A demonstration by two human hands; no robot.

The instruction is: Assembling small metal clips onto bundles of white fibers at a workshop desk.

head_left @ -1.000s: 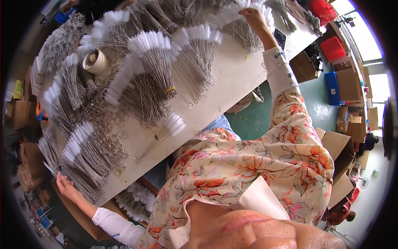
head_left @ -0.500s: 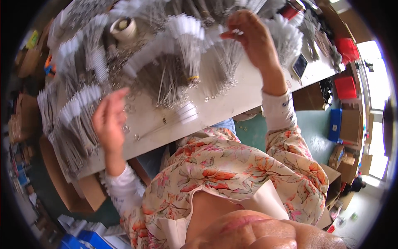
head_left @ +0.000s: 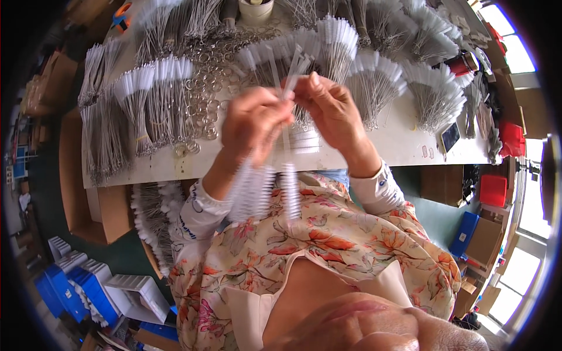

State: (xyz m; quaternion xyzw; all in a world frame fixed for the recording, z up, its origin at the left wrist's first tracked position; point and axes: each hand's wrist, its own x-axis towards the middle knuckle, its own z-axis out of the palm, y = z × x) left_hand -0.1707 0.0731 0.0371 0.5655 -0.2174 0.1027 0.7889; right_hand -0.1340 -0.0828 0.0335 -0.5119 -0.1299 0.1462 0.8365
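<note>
My left hand and my right hand are raised together in front of me over the near edge of the white table. Both pinch the wire ends of a small bunch of thin white bristle brushes; the bristle ends hang down toward my lap. A few wire tips stick up above my fingers. Behind my hands a pile of small metal rings lies on the table.
Fanned bundles of white-tipped wire brushes cover most of the table. A roll of tape stands at the far edge, a phone at the right. More brushes fill a cardboard box at my left; blue bins sit on the floor.
My hands were spread apart, the left low at the table's edge and the right reaching far across. They have come together in front of me, holding a bunch of brushes.
</note>
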